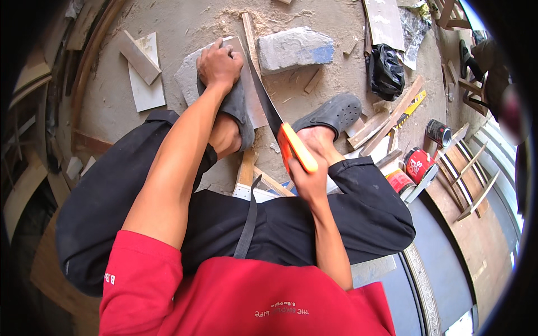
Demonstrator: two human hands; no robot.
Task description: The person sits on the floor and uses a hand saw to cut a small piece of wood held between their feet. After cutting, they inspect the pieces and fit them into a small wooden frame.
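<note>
My right hand is closed around the orange handle of a handsaw. Its dark blade points away from me and lies along the right edge of a thin wooden board. At the far end of that board my left hand is curled over it, fingers bent and closed on it. My left foot, in a grey clog, rests on the board, hiding part of it. A rough grey stone block is partly visible under the board and hand.
Right of the blade lies another stone block, with sawdust around it. My right clog stands nearby. Wood offcuts, a black plastic bag, a yellow-and-black tool and paint cans surround me. Another person is at far right.
</note>
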